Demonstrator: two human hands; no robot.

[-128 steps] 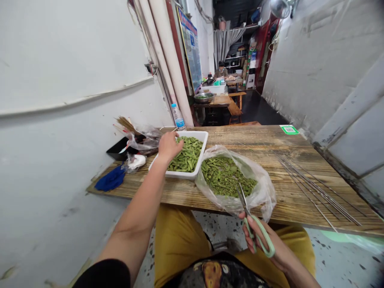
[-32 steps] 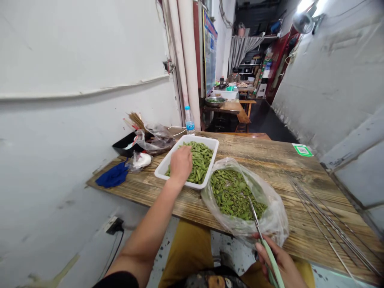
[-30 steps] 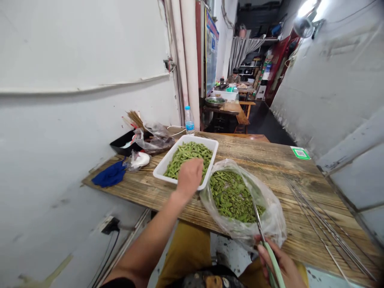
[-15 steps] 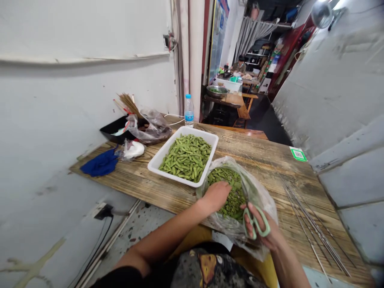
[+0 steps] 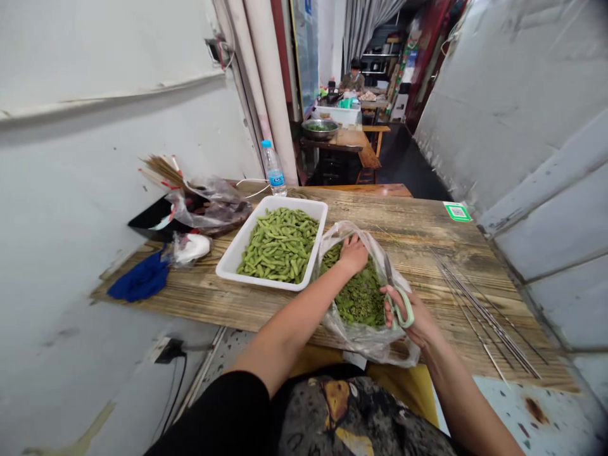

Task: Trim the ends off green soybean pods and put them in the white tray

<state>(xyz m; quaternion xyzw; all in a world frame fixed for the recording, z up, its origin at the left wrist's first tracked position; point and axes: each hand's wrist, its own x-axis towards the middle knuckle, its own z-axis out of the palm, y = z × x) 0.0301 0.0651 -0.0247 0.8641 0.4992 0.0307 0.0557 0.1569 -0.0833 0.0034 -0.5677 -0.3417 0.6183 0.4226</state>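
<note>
A clear plastic bag [image 5: 339, 235] stands wide open on the wooden table, filled with green edamame pods and small trimmings [image 5: 358, 296]. My left hand [image 5: 354, 254] reaches into it near the far rim, fingers stretched over the pods; their tips are partly hidden. In my right hand [image 5: 422, 324] are scissors [image 5: 405, 308] with pale green handles, held at the bag's right side with the blades pointing away from me. Left of the bag, a white plastic tray [image 5: 227, 271] holds a heap of edamame pods [image 5: 280, 244].
Several metal skewers [image 5: 479, 307] lie on the table [image 5: 413, 221] at right. Along the left are a blue cloth [image 5: 140, 277], a small bag with white contents [image 5: 190, 248], a black tray [image 5: 147, 218] and a water bottle [image 5: 274, 170]. A person [image 5: 352, 77] sits farther back.
My left hand has moved farther into the bag, toward its far rim, and its fingers have extended. The scissors' blades now show more clearly. My view has shifted to the right.
</note>
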